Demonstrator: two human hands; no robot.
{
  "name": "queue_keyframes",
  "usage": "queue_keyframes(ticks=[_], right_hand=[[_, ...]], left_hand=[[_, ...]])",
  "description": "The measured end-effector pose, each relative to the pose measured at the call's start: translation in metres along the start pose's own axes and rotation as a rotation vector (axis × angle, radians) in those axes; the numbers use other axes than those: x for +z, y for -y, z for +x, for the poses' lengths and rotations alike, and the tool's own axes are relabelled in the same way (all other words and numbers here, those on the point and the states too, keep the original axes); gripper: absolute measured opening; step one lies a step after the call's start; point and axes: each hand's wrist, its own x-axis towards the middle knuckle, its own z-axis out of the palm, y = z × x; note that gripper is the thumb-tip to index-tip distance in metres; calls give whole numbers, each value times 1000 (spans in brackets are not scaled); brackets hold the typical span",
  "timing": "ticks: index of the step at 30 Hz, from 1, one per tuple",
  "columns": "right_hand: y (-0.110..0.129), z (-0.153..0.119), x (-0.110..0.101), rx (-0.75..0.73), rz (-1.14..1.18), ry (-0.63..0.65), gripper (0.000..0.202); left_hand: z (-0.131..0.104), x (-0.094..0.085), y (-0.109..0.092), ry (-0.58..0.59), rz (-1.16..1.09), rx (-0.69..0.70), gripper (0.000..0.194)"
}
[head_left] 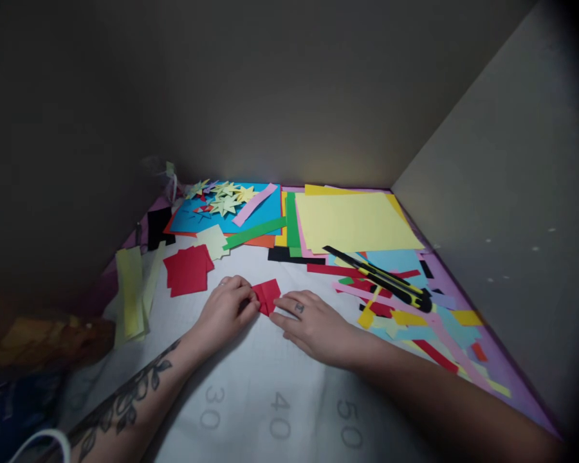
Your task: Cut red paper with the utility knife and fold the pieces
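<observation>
A small creased red paper piece (pixel 269 296) lies between my two hands on the white sheet (pixel 251 399) printed with numbers. My left hand (pixel 230 302) pinches its left edge between thumb and fingers. Over at its right edge, my right hand (pixel 313 321) rests low with fingers stretched out, the fingertips touching the paper. Left of my left hand is a stack of red squares (pixel 187 271), with a pale yellow square (pixel 213 242) just behind it. Folded paper stars (pixel 225 202) sit in a pile on blue paper (pixel 265 215) at the back left.
A black and yellow cutter (pixel 386 280) lies at the right over scattered paper strips. Behind it are large yellow sheets (pixel 357 222). Pale yellow strips (pixel 131 292) lie at the left, near a brown object (pixel 53 331). Walls (pixel 280 90) rise behind and at the right.
</observation>
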Motion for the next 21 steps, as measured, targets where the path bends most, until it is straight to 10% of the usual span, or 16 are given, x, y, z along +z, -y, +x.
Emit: queue_keyframes(ticks=[21], right_hand=[[0,0,1,29,71,11,38]], left_hand=[[8,5,-9,-10,104,-105,16]])
